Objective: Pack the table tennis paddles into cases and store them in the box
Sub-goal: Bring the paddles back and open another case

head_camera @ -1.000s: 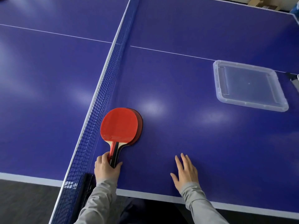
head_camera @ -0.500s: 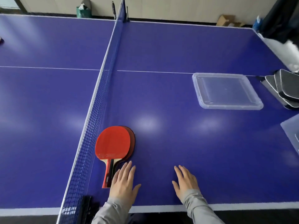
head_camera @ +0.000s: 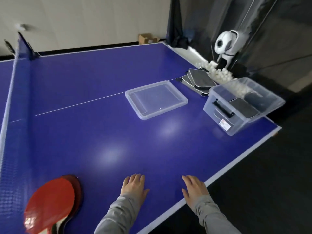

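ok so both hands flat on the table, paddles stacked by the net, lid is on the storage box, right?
Not quite. The head view shows the lid lying on the table, apart from the open storage box. Both hands, left and right, are flat; paddles sit by the net.

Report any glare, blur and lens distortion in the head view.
Head view: two soft ceiling-light glare patches on the blue table; motion blur smears the net and red paddles at lower left; wide-angle bending curves the table edges; the clear box stays fairly sharp.
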The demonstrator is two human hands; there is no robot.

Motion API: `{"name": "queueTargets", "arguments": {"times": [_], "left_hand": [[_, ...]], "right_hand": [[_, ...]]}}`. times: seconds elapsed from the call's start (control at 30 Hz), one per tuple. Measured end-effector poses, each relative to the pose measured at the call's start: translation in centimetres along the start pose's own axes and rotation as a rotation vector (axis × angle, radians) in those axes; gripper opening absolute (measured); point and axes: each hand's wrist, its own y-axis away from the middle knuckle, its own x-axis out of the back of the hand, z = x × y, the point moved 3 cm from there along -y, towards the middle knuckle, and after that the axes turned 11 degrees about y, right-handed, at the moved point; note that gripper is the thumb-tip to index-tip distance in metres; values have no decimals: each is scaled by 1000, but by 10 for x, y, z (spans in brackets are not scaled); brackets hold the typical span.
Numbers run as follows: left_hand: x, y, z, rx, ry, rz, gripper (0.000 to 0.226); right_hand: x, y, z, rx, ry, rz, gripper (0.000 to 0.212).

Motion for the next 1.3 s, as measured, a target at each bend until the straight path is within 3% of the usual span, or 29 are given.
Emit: {"name": "queueTargets", "arguments": {"times": [0.6,0.9,1.3], "left_hand": [[-14,-101,316,-129,-65,93,57],[19,-168,386,-141,-59,183,58],[79,-321,439,-96,65,313,54]], "right_hand": [[15,17,293,-153,-71,187,54],[47,-26,368,-157,-89,277,52],[135,-158,468,-100,-37,399,52]]}}
